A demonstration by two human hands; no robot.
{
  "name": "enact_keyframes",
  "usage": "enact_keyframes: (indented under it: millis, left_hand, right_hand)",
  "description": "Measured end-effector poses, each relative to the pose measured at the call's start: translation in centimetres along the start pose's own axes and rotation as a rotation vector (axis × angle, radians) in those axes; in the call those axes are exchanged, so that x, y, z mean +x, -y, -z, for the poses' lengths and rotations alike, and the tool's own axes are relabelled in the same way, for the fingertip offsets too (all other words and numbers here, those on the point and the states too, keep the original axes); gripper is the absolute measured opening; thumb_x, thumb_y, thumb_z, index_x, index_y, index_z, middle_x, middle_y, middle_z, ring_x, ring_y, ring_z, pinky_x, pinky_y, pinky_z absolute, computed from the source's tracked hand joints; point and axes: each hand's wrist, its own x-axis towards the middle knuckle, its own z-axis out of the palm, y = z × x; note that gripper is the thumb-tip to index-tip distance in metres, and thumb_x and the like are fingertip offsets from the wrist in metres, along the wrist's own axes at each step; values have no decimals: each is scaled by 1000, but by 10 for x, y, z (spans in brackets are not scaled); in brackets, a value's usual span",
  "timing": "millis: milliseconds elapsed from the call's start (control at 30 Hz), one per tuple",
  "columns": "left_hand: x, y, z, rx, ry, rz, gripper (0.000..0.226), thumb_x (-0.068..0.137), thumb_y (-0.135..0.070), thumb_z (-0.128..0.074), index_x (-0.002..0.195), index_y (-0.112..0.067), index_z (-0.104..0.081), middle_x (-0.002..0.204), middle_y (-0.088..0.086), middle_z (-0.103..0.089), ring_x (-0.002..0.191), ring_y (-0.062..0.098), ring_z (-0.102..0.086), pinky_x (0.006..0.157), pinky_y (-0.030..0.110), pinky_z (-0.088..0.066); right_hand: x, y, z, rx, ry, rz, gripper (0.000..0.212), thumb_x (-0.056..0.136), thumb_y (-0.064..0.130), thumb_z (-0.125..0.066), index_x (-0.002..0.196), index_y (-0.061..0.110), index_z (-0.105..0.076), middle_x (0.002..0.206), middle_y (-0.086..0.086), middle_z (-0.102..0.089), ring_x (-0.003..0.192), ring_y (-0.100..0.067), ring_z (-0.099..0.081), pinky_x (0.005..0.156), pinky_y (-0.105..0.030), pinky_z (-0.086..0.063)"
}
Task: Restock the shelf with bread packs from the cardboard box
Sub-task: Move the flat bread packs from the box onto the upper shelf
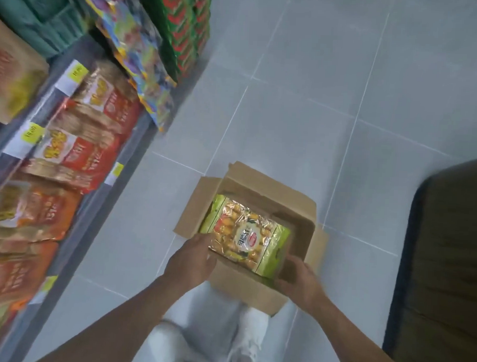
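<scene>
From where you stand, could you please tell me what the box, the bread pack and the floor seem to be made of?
Cardboard box: plain brown card, matte, with creased flaps.
Bread pack: probably thin plastic film, glossy and crinkled, with bright glare.
Floor: grey tiles, likely ceramic, smooth with a faint sheen and pale grout lines.

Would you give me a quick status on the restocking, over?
Left hand and right hand grip the bread pack at its near edge. Pack lies in the open cardboard box on the floor. Nothing in the way.
</scene>
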Motion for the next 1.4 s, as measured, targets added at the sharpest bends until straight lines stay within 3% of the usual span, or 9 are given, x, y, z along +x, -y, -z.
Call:
enact_keyframes:
  millis: [200, 367, 667, 767, 867, 1033, 1133, 1300, 1400]
  left_hand:
    - [104, 18, -70, -61, -21, 169, 53, 94, -27, -58, 145, -24, -42, 147, 1, -48, 131, 26, -50, 101, 41, -48]
    - [187, 39, -109, -117, 37, 315, 50, 90, -29, -60, 135, -15, -44, 122, 11, -61, 107, 33, -61, 90, 44, -54]
    - [277, 81, -159, -189, -25, 453, 65, 95, -28, -63, 148, -4, -34, 148, 18, -49, 131, 36, -52, 101, 38, -44]
    - [288, 87, -167, -195, -64, 453, 57, 97, -28, -64, 142, -3, -39, 140, 21, -55, 125, 39, -56, 95, 40, -46]
    - [295, 91, -173, -200, -88, 439, 48, 96, -29, -66, 133, -4, -49, 132, 20, -61, 118, 40, -60, 87, 38, -46]
    - [296, 93, -171, -242, -122, 389, 28, 99, -25, -62, 119, -6, -66, 114, 15, -71, 103, 35, -67, 78, 31, -47]
    - [284, 87, -164, -257, -134, 374, 24, 100, -18, -57, 115, -6, -72, 104, 15, -74, 90, 32, -68, 72, 30, -45]
    - [243, 60, -138, -323, -149, 389, 26, 102, -14, -56, 117, 2, -69, 114, 16, -70, 101, 36, -66, 79, 35, -48]
    - [214, 45, -113, -347, -170, 357, 23, 101, -14, -54, 98, -1, -72, 94, 14, -68, 94, 34, -67, 73, 31, -46]
  right_hand:
    - [101, -45, -53, 142, -45, -144, 53, 89, 22, -73, 137, 16, -50, 123, -3, -61, 98, -20, -58, 82, -29, -45]
    - [179, -80, -93, 248, -51, -251, 64, 92, 27, -71, 147, 15, -41, 140, -9, -56, 118, -30, -61, 93, -39, -54]
    - [266, -108, -135, 438, -135, -433, 58, 93, 28, -70, 144, 13, -46, 137, -11, -56, 118, -31, -61, 96, -36, -52]
    - [278, -110, -140, 517, -195, -531, 65, 93, 33, -69, 148, 12, -42, 137, -11, -56, 119, -32, -59, 93, -33, -50]
    - [287, -115, -145, 585, -177, -574, 58, 90, 41, -74, 131, 7, -53, 122, -9, -61, 103, -28, -59, 85, -33, -50]
    - [286, -129, -145, 616, -242, -561, 37, 89, 26, -68, 122, 11, -62, 106, -8, -69, 90, -26, -67, 77, -32, -54]
    - [273, -130, -136, 632, -274, -561, 33, 89, 20, -68, 120, 12, -61, 100, -8, -68, 95, -30, -68, 84, -38, -58]
    - [236, -117, -107, 579, -321, -552, 36, 89, 20, -69, 123, 12, -60, 109, -12, -68, 95, -31, -66, 79, -32, -53]
    - [210, -101, -87, 553, -343, -530, 38, 91, 22, -69, 126, 12, -58, 116, -12, -67, 97, -32, -66, 79, -36, -55]
